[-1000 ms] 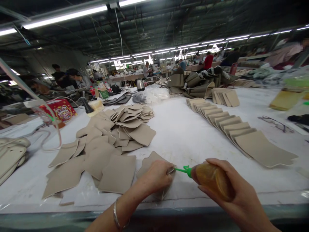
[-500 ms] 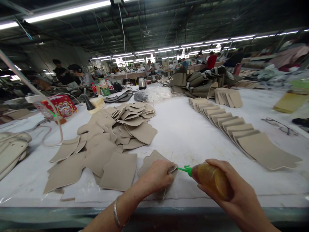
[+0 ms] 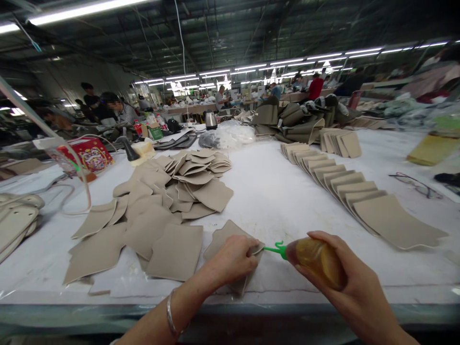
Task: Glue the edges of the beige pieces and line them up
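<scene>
My left hand [image 3: 239,256], a silver bangle on its wrist, presses on a beige padded piece [image 3: 226,233] at the table's front and pinches its folded-over right edge. In my right hand [image 3: 354,282] lies a squeeze bottle [image 3: 318,261] of amber liquid, tipped on its side. Its green nozzle [image 3: 276,249] points left, the tip at the folded edge by my left fingertips. Whether liquid comes out is too small to tell. Left of my hands spreads a loose heap of similar beige pieces [image 3: 154,215].
An overlapping row of beige pieces [image 3: 391,218] runs along the right, beside eyeglasses [image 3: 417,184]. A container of yellowish liquid [image 3: 433,148] stands far right. Behind are a kettle [image 3: 210,120], clear plastic bags [image 3: 233,135] and dark green padded pieces [image 3: 287,117]. Several people work in the background.
The view has shifted slightly. Both hands, the bottle and the pinched piece keep nearly the same places, with the nozzle tip still at the piece's edge.
</scene>
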### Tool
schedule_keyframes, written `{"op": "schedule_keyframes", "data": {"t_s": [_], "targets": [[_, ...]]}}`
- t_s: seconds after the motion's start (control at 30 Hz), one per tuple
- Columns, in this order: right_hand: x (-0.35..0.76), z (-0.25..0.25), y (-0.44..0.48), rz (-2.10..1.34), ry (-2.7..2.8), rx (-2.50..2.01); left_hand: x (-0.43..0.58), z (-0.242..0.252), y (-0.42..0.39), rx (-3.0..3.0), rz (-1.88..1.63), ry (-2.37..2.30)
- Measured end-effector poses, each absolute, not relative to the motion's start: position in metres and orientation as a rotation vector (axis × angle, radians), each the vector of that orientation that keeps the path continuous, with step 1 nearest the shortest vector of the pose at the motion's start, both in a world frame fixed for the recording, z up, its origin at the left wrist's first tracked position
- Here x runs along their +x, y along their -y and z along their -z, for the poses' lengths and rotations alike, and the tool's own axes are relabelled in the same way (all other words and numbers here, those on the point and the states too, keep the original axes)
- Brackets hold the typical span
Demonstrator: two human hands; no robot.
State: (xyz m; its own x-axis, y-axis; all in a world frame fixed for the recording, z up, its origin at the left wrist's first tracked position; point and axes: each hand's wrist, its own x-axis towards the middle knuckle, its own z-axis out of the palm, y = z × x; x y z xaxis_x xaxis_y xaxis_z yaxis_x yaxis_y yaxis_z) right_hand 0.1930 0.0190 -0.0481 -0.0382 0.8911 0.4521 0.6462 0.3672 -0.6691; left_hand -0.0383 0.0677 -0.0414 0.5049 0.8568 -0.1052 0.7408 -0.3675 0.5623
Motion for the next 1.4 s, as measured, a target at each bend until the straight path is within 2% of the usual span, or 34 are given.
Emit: {"op": "schedule_keyframes", "data": {"t_s": [0.17, 0.37, 0.53, 0.77, 1.2, 1.4], "targets": [[0.196, 0.051, -0.017, -0.48, 1.718, -1.377, -0.039, 0.044, -0.067, 2.196, -0.337, -1.276], [0.203, 0.058, -0.02, -0.38, 1.721, -1.388, -0.041, 0.046, -0.068, 2.187, -0.362, -1.265], [0.202, 0.058, -0.018, -0.485, 1.733, -1.363, -0.042, 0.048, -0.068, 2.189, -0.387, -1.253], [0.191, 0.054, -0.012, -0.411, 1.668, -1.349, -0.043, 0.049, -0.068, 2.169, -0.404, -1.25], [0.185, 0.058, -0.002, -0.774, 1.48, -1.407, -0.044, 0.051, -0.066, 2.096, -0.445, -1.283], [0.182, 0.058, 0.004, -0.755, 1.444, -1.442, -0.046, 0.051, -0.065, 2.023, -0.466, -1.296]]}}
